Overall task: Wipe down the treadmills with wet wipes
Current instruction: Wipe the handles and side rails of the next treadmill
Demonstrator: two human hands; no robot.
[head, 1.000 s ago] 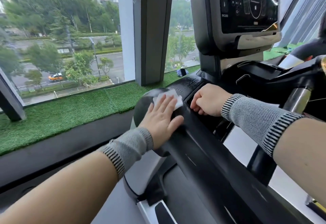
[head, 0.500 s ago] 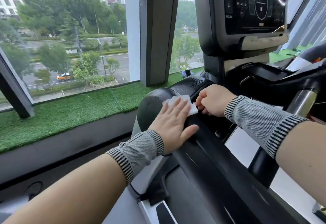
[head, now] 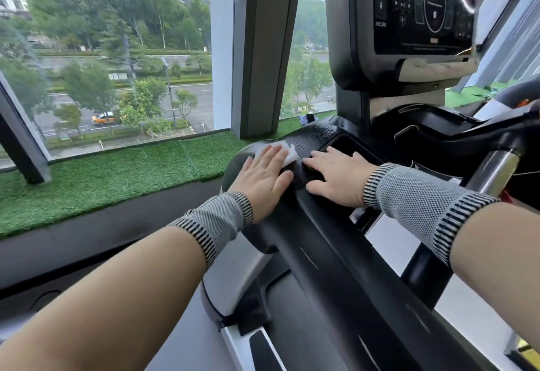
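Observation:
The black treadmill handrail (head: pixel 330 256) runs from the lower right up to the console deck. My left hand (head: pixel 263 178) lies flat with straight fingers on a white wet wipe (head: pixel 285 153), pressing it onto the rounded left end of the rail. Only the wipe's far edge shows past my fingertips. My right hand (head: pixel 339 178) rests flat on the rail just to the right, fingers spread and pointing left, beside a recessed black tray (head: pixel 347 148). It holds nothing.
The console screen (head: pixel 423 8) stands above the deck on a grey post. A chrome upright (head: pixel 493 172) rises at the right. A strip of green artificial turf (head: pixel 102 178) and a window with a dark pillar (head: pixel 263 49) lie to the left.
My right hand has opened from a fist and now lies flat on the rail. My left hand keeps pressing the wipe at the rail's rounded end.

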